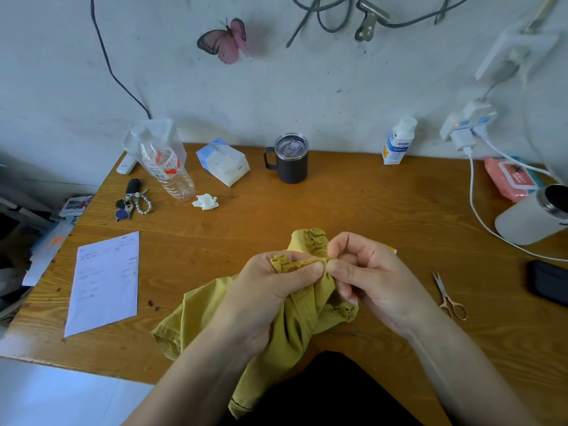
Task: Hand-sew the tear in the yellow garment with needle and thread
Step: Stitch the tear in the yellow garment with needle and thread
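A mustard-yellow garment [199, 315] with a ruffled edge lies bunched at the near middle of the wooden table [338, 210] and hangs over its front edge. My left hand [270, 290] grips a bunched fold of the ruffled part, thumb on top. My right hand [372, 278] meets it from the right, thumb and forefinger pinching the fabric at the same spot. The needle and thread are too small to make out between the fingers. The tear itself is hidden in the folds.
Small gold scissors [448, 298] lie to the right of my hands. A printed paper [104, 281] lies at the left. Farther back stand a plastic bottle [166, 167], keys [132, 201], a tissue pack [222, 161], a dark mug [290, 158] and a white tumbler [534, 216].
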The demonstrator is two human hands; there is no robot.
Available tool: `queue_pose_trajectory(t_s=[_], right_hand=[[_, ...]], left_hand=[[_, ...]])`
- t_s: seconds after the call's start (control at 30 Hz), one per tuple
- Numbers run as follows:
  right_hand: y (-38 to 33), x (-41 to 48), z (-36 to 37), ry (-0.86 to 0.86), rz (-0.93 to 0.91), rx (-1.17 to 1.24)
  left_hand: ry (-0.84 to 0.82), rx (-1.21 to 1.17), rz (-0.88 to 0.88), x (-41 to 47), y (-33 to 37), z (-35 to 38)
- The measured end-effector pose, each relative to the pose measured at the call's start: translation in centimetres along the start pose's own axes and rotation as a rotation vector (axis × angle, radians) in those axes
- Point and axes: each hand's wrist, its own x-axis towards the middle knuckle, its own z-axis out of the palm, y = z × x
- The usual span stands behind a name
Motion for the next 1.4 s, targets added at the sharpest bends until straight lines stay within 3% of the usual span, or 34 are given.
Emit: queue_pose_trajectory(t_s=[0.4,0.5,0.6,0.67,0.8,0.9,1.1,1.27,1.4], right_hand=[[0.5,0.1,-0.4,0.001,-0.08,-0.079],[0.3,0.0,-0.3,0.079,-0.142,-0.3],[-0.2,-0.2,-0.2,0.26,-0.382,-0.69],[-0.4,-0.2,0.2,0.288,-0.512,-0.865],[-0.5,0.0,0.7,0.295,-0.588,-1.057],[-0.3,0.2,1.0,0.295,-0.675,-1.092],[0.9,0.2,1.3,0.418,-0.755,-0.891],[1.8,0.5,1.2,0.429,-0.735,-1.0],[2.3,0.5,2.5,0.508,-0.89,-1.011]], left_hand=[[-0.019,0.117,0.095,0.0,-0.2,0.2],[0.064,0.157,0.082,0.1,-0.1,0.0],[0.111,0.193,0.072,0.2,-0.1,0.0],[0.12,0.213,0.082,0.2,-0.2,0.1],[0.11,0.237,0.107,0.2,-0.1,0.3],[0.128,0.253,0.109,0.2,0.0,0.3],[0.155,0.236,0.128,0.3,0.1,0.2],[0.17,0.255,0.118,0.3,0.0,0.3],[0.228,0.371,0.106,0.8,-0.6,0.6]])
